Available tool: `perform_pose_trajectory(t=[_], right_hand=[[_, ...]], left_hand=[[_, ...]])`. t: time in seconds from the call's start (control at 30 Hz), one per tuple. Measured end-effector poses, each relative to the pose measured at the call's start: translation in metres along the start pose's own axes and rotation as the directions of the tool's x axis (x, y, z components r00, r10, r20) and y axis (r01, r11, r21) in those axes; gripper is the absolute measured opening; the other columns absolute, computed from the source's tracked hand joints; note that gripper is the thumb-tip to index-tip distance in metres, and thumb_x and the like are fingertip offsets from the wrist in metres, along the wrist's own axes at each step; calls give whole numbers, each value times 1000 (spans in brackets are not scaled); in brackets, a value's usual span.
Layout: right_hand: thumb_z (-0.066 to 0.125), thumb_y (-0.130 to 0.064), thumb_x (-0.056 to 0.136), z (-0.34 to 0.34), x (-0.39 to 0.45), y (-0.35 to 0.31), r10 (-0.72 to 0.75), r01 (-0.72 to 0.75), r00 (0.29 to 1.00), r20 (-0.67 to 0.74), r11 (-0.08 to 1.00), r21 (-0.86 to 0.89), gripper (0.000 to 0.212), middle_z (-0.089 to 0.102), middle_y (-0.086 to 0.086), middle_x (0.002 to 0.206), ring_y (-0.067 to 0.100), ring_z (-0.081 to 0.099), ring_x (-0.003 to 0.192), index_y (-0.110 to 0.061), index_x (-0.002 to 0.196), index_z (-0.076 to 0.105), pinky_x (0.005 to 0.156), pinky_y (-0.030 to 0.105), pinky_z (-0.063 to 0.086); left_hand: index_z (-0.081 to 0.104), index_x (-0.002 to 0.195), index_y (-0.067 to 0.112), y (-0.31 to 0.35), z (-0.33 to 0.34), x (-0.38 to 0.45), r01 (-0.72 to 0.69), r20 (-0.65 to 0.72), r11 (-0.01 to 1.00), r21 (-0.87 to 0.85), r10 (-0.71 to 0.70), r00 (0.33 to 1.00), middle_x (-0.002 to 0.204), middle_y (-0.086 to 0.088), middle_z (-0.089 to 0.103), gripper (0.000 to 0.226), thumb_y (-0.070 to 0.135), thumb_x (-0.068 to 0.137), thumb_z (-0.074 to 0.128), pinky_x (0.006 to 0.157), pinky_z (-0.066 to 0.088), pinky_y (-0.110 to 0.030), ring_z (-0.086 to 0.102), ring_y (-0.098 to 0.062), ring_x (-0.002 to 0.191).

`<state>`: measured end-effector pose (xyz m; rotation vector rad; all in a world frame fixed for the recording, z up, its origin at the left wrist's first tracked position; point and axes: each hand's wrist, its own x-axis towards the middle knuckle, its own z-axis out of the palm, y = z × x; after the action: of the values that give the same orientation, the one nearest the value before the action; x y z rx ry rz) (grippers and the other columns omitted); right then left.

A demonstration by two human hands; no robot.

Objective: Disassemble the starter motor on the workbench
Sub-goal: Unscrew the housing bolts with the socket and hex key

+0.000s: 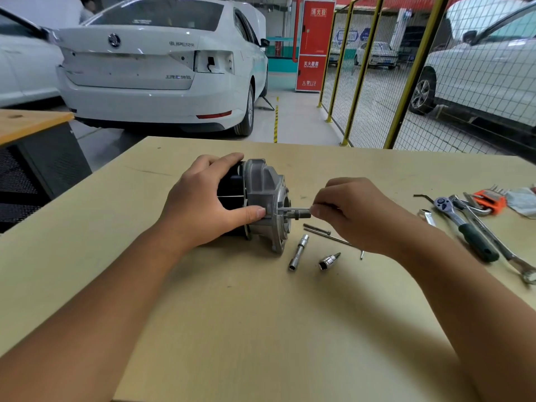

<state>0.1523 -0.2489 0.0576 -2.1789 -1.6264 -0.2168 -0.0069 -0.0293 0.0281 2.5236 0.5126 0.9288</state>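
Landmark: starter motor (261,204), lying on side mid-workbench (203,314), shaft pointing right.

Left of motor: left hand (203,204) curled round black body, thumb on grey end housing.

Right of motor: right hand (353,213), fingertips pinched together on thin long bolt (293,210) beside shaft.

Below-right of motor: loose long bolt (316,228), deep socket (298,252), bit socket (329,260).

Far right of motor: ratchet (464,227), hex key set (490,200), spanner (510,256).

It was a car workshop: white cars (156,68) stood beyond the desk (261,329), mesh fencing (377,82) to their right, wrenches (470,227) on the desk.
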Motion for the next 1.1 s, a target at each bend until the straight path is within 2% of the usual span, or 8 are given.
perform_pose_trajectory(t=[0.17, 0.27, 0.47, 0.67, 0.77, 0.83, 0.93, 1.1], right_hand=[[62, -43, 95, -3, -4, -5, 18, -37, 997, -76, 967, -252, 17, 64, -13, 89, 17, 52, 93, -31, 92, 74, 85, 41, 41], [71, -46, 87, -5, -5, -7, 24, -54, 994, -110, 956, -287, 15, 63, -15, 84, 14, 51, 92, -31, 84, 72, 87, 41, 36], [80, -32, 83, -4, -2, -6, 56, -65, 995, -78, 991, -117, 14, 56, -11, 79, 16, 55, 73, -21, 83, 71, 69, 36, 48], [59, -23, 99, 2, -1, -6, 15, -15, 1000, 21, 1000, 3, 22, 58, 3, 83, 19, 54, 76, -8, 91, 73, 69, 31, 41], [61, -27, 98, 2, -1, -10, 36, -38, 999, -29, 997, -68, 19, 60, -4, 86, 18, 56, 82, -15, 92, 74, 81, 38, 46], [65, -41, 93, 1, -4, -15, 69, -94, 991, -116, 967, -235, 15, 62, -12, 89, 17, 56, 92, -28, 90, 73, 93, 45, 39], [72, -46, 87, 3, -4, -25, 80, -135, 981, -177, 936, -324, 15, 63, -14, 90, 19, 57, 97, -31, 84, 70, 100, 51, 32], [69, -35, 92, -1, -3, -22, 61, -70, 996, -70, 988, -137, 15, 61, -4, 88, 22, 59, 80, -20, 91, 71, 76, 41, 51]], left_hand=[[45, 153, 39, 4, 2, -2, 2, -4, 1000, 12, -2, 1000, 129, 12, 52, 109, 82, 55, 68, 94, 51, -37, 55, -12, 113], [45, 153, 39, 6, 3, -3, -3, -4, 1000, 19, 3, 1000, 130, 11, 52, 108, 80, 56, 70, 96, 52, -39, 55, -14, 114], [45, 153, 38, 7, 2, -2, -1, 5, 1000, -3, 1, 1000, 130, 11, 52, 107, 77, 58, 73, 97, 52, -40, 54, -14, 115], [48, 150, 39, 6, -1, -1, 13, 21, 997, -71, -12, 1000, 128, 11, 53, 107, 83, 54, 66, 99, 51, -40, 55, -12, 114], [49, 149, 40, 6, -1, -1, 11, 17, 997, -76, -9, 1000, 128, 11, 53, 106, 82, 53, 67, 100, 51, -41, 55, -12, 113], [49, 149, 39, 6, -1, -1, 3, 19, 997, -71, -2, 1000, 128, 10, 54, 107, 81, 53, 67, 100, 51, -40, 55, -12, 113], [49, 149, 39, 5, -1, 0, -5, 21, 998, -66, 7, 1000, 128, 9, 54, 107, 80, 53, 69, 100, 51, -40, 55, -12, 112], [49, 149, 38, 4, 0, 0, -17, 18, 998, -63, 18, 1000, 128, 7, 54, 102, 73, 57, 77, 100, 51, -40, 55, -13, 112]])
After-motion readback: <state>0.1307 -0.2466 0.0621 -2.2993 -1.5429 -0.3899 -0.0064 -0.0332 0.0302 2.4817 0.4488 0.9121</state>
